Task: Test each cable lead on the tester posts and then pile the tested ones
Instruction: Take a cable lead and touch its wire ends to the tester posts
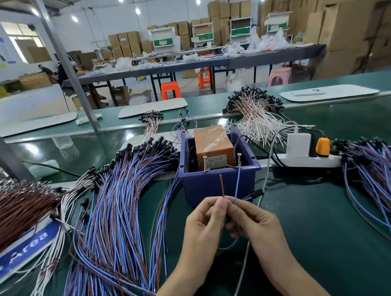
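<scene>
The hands work just in front of the box [199,188] on the table [320,220]. The left hand [204,225] pinches the brown lead [221,185] and the right hand [258,221] pinches the blue lead [237,184]. Both ends point up at the two posts [205,162] and do not yet touch them. The tips stand close together, so if they meet, or both land on one post, the test would likely mislead. A loose pinch could drop a lead, and the trailing cable may snag the pile [116,210] to the left.
</scene>
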Tool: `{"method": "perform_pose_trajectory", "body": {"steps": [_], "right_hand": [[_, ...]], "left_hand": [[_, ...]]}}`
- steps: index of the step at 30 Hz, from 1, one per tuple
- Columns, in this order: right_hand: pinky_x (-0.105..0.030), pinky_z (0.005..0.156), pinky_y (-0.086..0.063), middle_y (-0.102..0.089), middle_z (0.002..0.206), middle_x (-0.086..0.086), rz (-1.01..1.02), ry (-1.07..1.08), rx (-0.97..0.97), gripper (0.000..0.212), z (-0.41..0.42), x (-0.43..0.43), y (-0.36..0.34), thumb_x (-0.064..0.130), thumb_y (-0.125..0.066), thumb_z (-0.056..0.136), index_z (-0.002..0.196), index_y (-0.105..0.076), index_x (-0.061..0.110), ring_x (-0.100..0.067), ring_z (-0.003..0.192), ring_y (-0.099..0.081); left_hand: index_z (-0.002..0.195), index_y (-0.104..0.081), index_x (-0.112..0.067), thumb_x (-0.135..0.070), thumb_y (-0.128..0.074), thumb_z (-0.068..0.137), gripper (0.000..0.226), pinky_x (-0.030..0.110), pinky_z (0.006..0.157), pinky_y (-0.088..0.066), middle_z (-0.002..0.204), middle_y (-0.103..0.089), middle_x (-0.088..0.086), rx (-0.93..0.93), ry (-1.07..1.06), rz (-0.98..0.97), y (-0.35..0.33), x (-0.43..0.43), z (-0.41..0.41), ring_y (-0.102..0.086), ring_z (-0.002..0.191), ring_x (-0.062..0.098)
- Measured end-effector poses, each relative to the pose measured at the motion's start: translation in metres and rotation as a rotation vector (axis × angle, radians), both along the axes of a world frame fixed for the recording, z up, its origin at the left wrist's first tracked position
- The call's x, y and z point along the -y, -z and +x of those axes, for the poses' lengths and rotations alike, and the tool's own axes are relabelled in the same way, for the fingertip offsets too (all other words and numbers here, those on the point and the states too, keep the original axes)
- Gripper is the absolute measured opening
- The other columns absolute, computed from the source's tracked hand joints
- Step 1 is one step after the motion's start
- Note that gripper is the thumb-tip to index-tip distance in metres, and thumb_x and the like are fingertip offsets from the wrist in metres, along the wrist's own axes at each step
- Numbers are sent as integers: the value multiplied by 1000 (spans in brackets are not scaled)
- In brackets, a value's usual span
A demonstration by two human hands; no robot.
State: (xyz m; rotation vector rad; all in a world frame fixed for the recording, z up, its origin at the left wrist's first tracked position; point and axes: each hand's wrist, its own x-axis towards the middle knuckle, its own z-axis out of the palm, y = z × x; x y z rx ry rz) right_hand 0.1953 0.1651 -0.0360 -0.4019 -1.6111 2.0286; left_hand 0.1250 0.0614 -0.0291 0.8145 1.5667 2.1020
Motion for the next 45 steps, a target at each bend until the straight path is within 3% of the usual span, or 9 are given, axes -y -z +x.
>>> {"method": "perform_pose_trajectory", "body": {"steps": [5,10,15,21,25,29,31,35,45], "right_hand": [[-30,62,-54,-76,101,-6,-277,-91,-79,28,1,-7,-1,28,-64,85,106,-80,19,-15,74,-66],[-26,56,-50,-64,87,-1,-470,-132,-127,31,4,-13,-1,36,-60,90,104,-78,16,-12,61,-54],[-21,45,-41,-51,71,3,-528,-83,-97,27,0,-20,-3,37,-68,83,95,-80,16,-7,49,-40],[-19,43,-33,-52,70,3,-407,-72,-59,32,-1,-22,2,39,-65,86,102,-78,16,-6,47,-36],[-18,41,-32,-54,68,0,-368,-39,-75,28,1,-23,2,38,-62,88,100,-78,18,-7,44,-35],[-18,36,-27,-42,59,3,-350,-51,-68,30,2,-24,-1,40,-60,87,103,-77,20,-5,40,-29],[-18,36,-26,-35,59,4,-343,-55,-68,32,1,-25,0,41,-59,89,107,-76,20,-5,40,-25],[-20,37,-25,-31,62,5,-330,-24,-53,32,0,-27,2,41,-56,92,104,-76,19,-7,43,-22],[-18,39,-24,-33,60,5,-129,70,21,27,1,-28,1,27,-52,102,102,-79,27,-6,46,-23]], "left_hand": [[77,-58,-18,-51,-57,92,37,19,42,-30,56,-39,-4,58,-5,-55,0,-1,-2,-31,44,9],[83,-54,-8,-36,-45,103,35,10,42,-37,58,-56,-5,111,136,34,2,-4,3,-46,41,0],[87,-58,-8,-58,-51,92,51,17,44,-25,53,-34,-5,-31,-37,-63,7,-9,6,-25,45,8],[94,-68,-19,-48,-48,98,35,14,45,-30,56,-46,-10,-31,-134,-60,8,-8,3,-34,46,4],[96,-73,-13,-53,-53,90,45,23,40,-17,48,-39,-1,130,-37,-63,3,-5,2,-24,38,10],[95,-56,-6,-38,-62,87,33,15,33,-18,70,-60,12,308,93,55,-1,-6,-1,-26,32,6],[97,-56,-7,-36,-66,85,33,14,31,-20,66,-53,9,327,133,91,-2,-6,-2,-25,32,6],[92,-65,-16,-39,-66,91,23,22,38,-17,65,-44,1,324,165,64,0,-4,-7,-25,38,8],[85,-62,-18,-44,-58,91,27,30,59,-43,72,-49,4,304,269,-42,4,3,-25,-43,54,17]]}}
